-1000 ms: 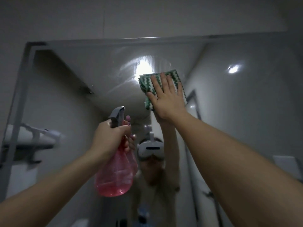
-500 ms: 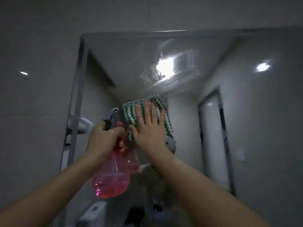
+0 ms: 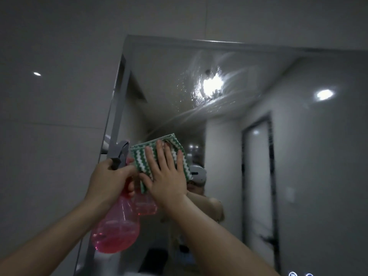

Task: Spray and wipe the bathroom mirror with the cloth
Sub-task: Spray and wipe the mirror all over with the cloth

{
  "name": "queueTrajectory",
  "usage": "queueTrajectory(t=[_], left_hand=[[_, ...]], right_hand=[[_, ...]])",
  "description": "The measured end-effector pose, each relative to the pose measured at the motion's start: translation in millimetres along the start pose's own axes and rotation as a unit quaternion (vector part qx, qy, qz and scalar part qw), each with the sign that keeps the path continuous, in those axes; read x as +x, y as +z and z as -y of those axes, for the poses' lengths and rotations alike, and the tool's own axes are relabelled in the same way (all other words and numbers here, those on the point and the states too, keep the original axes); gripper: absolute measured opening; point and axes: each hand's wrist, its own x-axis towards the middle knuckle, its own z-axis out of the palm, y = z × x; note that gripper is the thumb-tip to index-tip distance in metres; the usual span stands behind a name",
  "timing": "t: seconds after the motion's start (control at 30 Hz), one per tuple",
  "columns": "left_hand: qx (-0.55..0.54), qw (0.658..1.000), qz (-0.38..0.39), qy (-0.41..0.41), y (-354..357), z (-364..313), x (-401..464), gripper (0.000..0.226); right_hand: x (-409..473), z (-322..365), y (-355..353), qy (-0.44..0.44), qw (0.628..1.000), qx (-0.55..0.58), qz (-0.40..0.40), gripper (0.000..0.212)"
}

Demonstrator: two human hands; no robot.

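Nearest me, my left hand (image 3: 108,181) grips the pink spray bottle (image 3: 115,230) by its grey trigger head, and just at its three o'clock my right hand (image 3: 166,176) presses the green-and-white cloth (image 3: 143,154) with spread, straight fingers flat against the streaked mirror (image 3: 219,116) beyond.

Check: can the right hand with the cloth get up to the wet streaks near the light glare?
Probably yes. The right hand presses the cloth flat on the mirror; bare glass lies between it and the streaks.
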Motion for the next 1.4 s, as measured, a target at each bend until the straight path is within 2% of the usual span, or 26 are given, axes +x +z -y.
queueTrajectory(t=[0.07, 0.13, 0.2, 0.33, 0.43, 0.5, 0.6, 0.8, 0.9, 1.07, 1.2, 1.3, 1.4], left_hand=[[0.01, 1.0, 0.013, 0.002, 11, -5, 3, 0.021], [0.017, 0.999, 0.027, 0.008, 24, -10, 7, 0.02], [0.025, 0.999, 0.03, 0.018, 37, -16, 9, 0.021], [0.013, 0.999, 0.045, 0.025, 76, -29, 10, 0.013], [-0.007, 0.996, 0.083, 0.023, 118, -41, 4, 0.013], [-0.031, 0.994, 0.106, 0.022, 147, -51, 2, 0.015], [-0.056, 0.993, 0.099, 0.026, 181, -65, 10, 0.019], [-0.036, 0.99, 0.122, 0.063, 214, -82, 33, 0.015], [-0.033, 0.986, 0.148, 0.071, 216, -92, 48, 0.011], [-0.048, 0.986, 0.139, 0.082, 175, -97, 74, 0.011], [-0.023, 0.99, 0.107, 0.093, 125, -90, 85, 0.009], [-0.009, 0.992, 0.074, 0.097, 76, -81, 92, 0.017], [0.018, 0.994, 0.048, 0.096, 27, -75, 95, 0.012]], right_hand=[[3, -12, -9, -0.027, 0.999, -0.012, 0.014, 0.063], [12, -31, -20, -0.091, 0.994, -0.047, 0.05, 0.06], [23, -56, -27, -0.111, 0.991, -0.064, 0.046, 0.06], [44, -116, -48, -0.035, 0.998, -0.048, 0.007, 0.06], [56, -171, -67, -0.028, 0.997, -0.071, -0.025, 0.064], [60, -203, -81, 0.014, 0.996, -0.071, -0.055, 0.065], [65, -246, -94, 0.07, 0.993, -0.078, -0.053, 0.059], [80, -292, -108, 0.144, 0.983, -0.066, -0.09, 0.07], [83, -287, -109, 0.175, 0.978, -0.051, -0.099, 0.063], [106, -239, -104, 0.244, 0.965, -0.009, -0.091, 0.064], [131, -177, -90, 0.182, 0.978, -0.029, -0.096, 0.064], [148, -116, -75, 0.137, 0.985, -0.03, -0.102, 0.064], [158, -56, -60, 0.08, 0.992, -0.029, -0.097, 0.064]])
